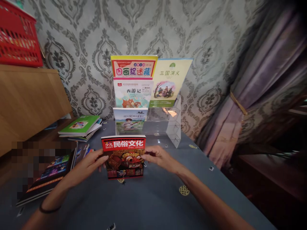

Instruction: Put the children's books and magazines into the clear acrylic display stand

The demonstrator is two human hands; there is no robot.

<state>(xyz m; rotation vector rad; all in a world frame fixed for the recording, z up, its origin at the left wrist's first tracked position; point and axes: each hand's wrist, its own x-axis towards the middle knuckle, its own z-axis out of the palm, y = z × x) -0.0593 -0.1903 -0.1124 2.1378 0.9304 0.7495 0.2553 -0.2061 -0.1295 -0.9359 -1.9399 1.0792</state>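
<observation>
Mask book (126, 161): we hold it upright between both hands, in front of the clear rack (177, 127). Our left hand (92, 161) grasps its left edge; our right hand (159, 156) grasps its right edge. We cannot tell whether its lower edge touches the worktop (148, 207). The rack carries a cream book (168, 80) at right and three others at left.

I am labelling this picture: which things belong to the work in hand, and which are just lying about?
Likely work:
red-topped book, held by left hand and right hand
clear rack, its books
perhaps green-topped pile, dark-covered books

Apparently aside:
red basket
curtain
</observation>
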